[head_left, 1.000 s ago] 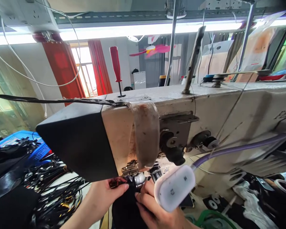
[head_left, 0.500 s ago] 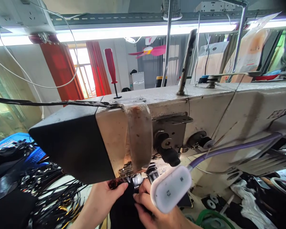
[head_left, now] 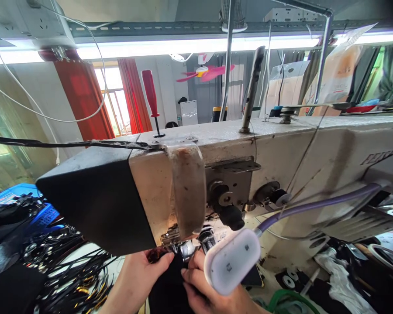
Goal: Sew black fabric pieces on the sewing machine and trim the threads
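A white sewing machine [head_left: 298,144] with a black end cover [head_left: 98,200] spans the view. Under its head lies black fabric [head_left: 168,285], running toward me from the needle area. My left hand [head_left: 140,270] grips the fabric's left edge, thumb on top. From the right, my right hand [head_left: 203,279] pinches the same fabric with bent fingers. A white oval lamp head [head_left: 232,261] on a purple flexible neck [head_left: 321,205] covers part of my right hand. The needle itself is hidden behind the guard and metal parts.
Black cords and straps [head_left: 81,274] are heaped at the left beside a blue basket [head_left: 46,213]. A red screwdriver [head_left: 149,93] stands upright on the machine. Green tape-like rings [head_left: 291,301] and white bobbins [head_left: 290,279] lie at the lower right. White cables hang at the left.
The view has shifted slightly, so the machine sits a little further left and lower. Both hands keep their hold on the black fabric in almost the same place.
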Demonstrator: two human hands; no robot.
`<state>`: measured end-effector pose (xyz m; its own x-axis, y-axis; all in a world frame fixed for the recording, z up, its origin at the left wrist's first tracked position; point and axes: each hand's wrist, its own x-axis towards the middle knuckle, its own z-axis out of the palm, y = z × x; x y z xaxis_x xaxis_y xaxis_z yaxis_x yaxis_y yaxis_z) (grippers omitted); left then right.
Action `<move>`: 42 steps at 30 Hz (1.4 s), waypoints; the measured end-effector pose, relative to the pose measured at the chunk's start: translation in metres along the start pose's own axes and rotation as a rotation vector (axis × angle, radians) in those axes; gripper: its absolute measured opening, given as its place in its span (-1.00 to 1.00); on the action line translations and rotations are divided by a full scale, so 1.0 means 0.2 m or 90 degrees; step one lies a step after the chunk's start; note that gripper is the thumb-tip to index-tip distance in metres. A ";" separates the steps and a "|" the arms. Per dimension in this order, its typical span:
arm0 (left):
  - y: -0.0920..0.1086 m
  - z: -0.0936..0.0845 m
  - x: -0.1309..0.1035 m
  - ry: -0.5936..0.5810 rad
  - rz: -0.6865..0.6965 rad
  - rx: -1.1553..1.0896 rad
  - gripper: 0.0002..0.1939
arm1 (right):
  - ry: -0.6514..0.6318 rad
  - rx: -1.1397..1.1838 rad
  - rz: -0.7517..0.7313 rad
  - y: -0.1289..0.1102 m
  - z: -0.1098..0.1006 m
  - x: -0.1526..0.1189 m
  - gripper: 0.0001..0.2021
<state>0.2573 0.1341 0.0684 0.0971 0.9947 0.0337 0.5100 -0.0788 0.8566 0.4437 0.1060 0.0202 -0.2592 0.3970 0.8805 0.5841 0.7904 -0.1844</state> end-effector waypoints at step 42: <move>-0.01 0.03 -0.02 0.067 0.013 0.074 -0.60 | -0.112 -0.119 -0.100 0.14 0.08 -0.11 -0.86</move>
<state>0.2613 0.1308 0.0628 0.0210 0.9938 0.1090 0.6048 -0.0994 0.7901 0.4539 0.1269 -0.0112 -0.4775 0.3637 0.7999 0.6538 0.7552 0.0469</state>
